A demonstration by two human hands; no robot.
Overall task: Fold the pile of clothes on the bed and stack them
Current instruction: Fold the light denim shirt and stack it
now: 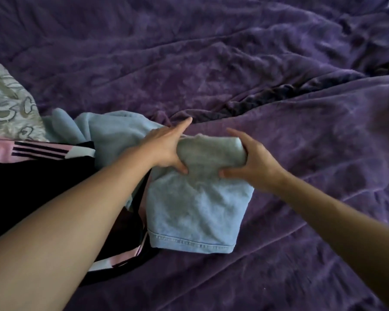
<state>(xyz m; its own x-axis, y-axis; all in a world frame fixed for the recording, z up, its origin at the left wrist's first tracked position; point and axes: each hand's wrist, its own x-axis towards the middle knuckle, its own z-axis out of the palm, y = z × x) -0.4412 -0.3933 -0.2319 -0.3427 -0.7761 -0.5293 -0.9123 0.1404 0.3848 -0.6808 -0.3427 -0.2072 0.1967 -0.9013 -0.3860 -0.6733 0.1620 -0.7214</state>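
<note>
Gripping the rolled far end of the light blue jeans (195, 205), my left hand (166, 151) and right hand (249, 162) pinch it from either side, thumbs underneath, fingers extended over it. The jeans lie on the purple blanket (234, 63), just right of the black-and-pink garment (54, 167).

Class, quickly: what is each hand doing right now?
Left hand: closed on the folded end of the light blue jeans.
Right hand: closed on the same fold.
</note>
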